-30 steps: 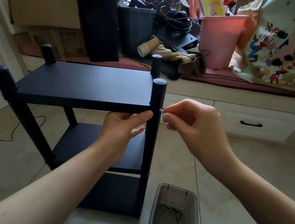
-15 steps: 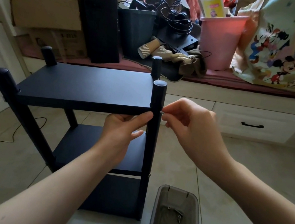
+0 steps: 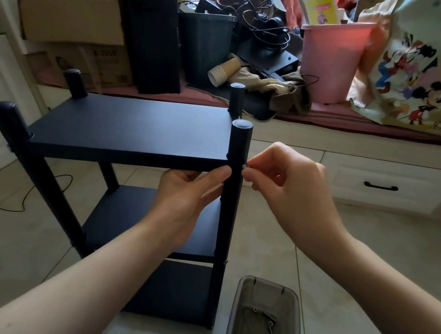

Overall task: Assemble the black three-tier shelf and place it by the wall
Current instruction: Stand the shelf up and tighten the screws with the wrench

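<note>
Cross-threading risk: right hand point(image 3: 282, 189) pinches screw point(image 3: 245, 166) at post point(image 3: 230, 197) (left hand point(image 3: 189, 190) grips top shelf point(image 3: 132, 128)); a tilted screw could strip the hole.

The shelf point(image 3: 132, 128) at centre is matt black on all 3 boards and its posts. At upper right stands a pink bin point(image 3: 333, 60), beside a cream cloth point(image 3: 439, 72) printed with red, blue and yellow cartoon mice. At upper left sits a brown cardboard box point(image 3: 72, 14). A smoky grey translucent tray point(image 3: 263, 331) lies at lower centre on beige floor tiles point(image 3: 360, 248).
</note>
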The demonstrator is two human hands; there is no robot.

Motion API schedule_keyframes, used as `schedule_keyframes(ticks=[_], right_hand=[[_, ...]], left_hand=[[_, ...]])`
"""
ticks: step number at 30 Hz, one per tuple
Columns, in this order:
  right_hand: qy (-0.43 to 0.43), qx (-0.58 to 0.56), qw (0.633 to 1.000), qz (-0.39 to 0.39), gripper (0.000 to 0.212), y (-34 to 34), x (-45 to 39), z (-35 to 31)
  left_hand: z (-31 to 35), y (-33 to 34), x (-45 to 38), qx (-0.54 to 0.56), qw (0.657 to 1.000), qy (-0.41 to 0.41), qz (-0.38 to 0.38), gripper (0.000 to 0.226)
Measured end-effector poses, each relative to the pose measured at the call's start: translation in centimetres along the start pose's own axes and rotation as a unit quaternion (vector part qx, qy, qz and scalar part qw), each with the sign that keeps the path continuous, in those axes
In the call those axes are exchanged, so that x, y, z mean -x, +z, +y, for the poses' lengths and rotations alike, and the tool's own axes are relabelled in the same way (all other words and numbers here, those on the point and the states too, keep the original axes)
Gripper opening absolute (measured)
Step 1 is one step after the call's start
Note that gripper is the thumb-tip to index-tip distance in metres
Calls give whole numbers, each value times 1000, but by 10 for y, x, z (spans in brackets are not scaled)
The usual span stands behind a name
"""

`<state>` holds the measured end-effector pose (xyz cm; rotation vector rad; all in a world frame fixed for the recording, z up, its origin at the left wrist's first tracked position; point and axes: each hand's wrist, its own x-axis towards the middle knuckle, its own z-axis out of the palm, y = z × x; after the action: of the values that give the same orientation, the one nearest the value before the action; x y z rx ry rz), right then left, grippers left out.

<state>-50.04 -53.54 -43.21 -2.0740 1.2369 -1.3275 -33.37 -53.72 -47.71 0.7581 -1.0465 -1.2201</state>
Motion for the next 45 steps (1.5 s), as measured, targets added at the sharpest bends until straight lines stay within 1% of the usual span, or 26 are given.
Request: schedule_keyframes(ticks=[4, 8, 9, 13, 15, 17, 20, 25, 27, 29, 30, 33, 35, 37, 40, 41, 43, 45], right_hand=[[-1, -8, 1000, 3, 9, 0, -1, 0], [32, -65, 997, -9, 10, -3, -3, 0], [29, -58, 998, -8, 10, -2, -3, 1], [-22, 33, 999, 7, 12, -1, -1, -3], [-43, 56, 997, 12, 12, 0, 0, -4], [-46, 63, 997, 21, 13, 0, 0, -4], [-49, 63, 996, 29, 13, -1, 0, -4], [-127, 153, 980, 19, 8, -2, 2, -5], [-143, 167, 975, 22, 8, -1, 2, -5], [-123, 149, 981, 27, 9, 0, 2, -5], [-94, 118, 988, 30, 9, 0, 2, -5], [10, -21, 1000, 13, 11, -2, 0, -5], [44, -83, 996, -1, 11, -3, -1, -5], [40, -67, 997, 2, 12, -2, -1, -5], [-24, 44, 998, 23, 16, 2, 2, -7], [-45, 64, 997, 27, 15, 3, 2, -7], [-54, 69, 996, 30, 15, 3, 2, -6], [-4, 8, 1000, 17, 15, 0, 1, -5]], left_hand=[[2, 2, 1, -3, 1000, -5, 9, 35], [2, 2, 0, -8, 1000, -8, 17, 44], [2, 2, 0, -9, 1000, -7, 16, 43], [1, 2, 0, 1, 1000, -8, 12, 37], [1, 1, 0, 5, 1000, -8, 14, 35], [1, 1, 0, 5, 1000, -8, 15, 32], [1, 2, 1, 0, 1000, -7, 10, 35], [4, 4, 2, 5, 1000, -9, 14, 36], [5, 5, 2, 6, 1000, -12, 17, 37], [5, 5, 2, 8, 1000, -14, 19, 37], [5, 5, 3, 8, 1000, -15, 18, 36], [5, 4, 3, 5, 1000, -11, 10, 30], [5, 4, 3, 5, 1000, -8, 3, 25], [6, 4, 3, 3, 1000, -9, 4, 29], [6, 4, 3, -2, 1000, -15, 11, 42], [6, 5, 3, -2, 1000, -17, 12, 44], [7, 5, 4, 0, 1000, -19, 13, 43], [8, 5, 4, -1, 1000, -21, 11, 40]])
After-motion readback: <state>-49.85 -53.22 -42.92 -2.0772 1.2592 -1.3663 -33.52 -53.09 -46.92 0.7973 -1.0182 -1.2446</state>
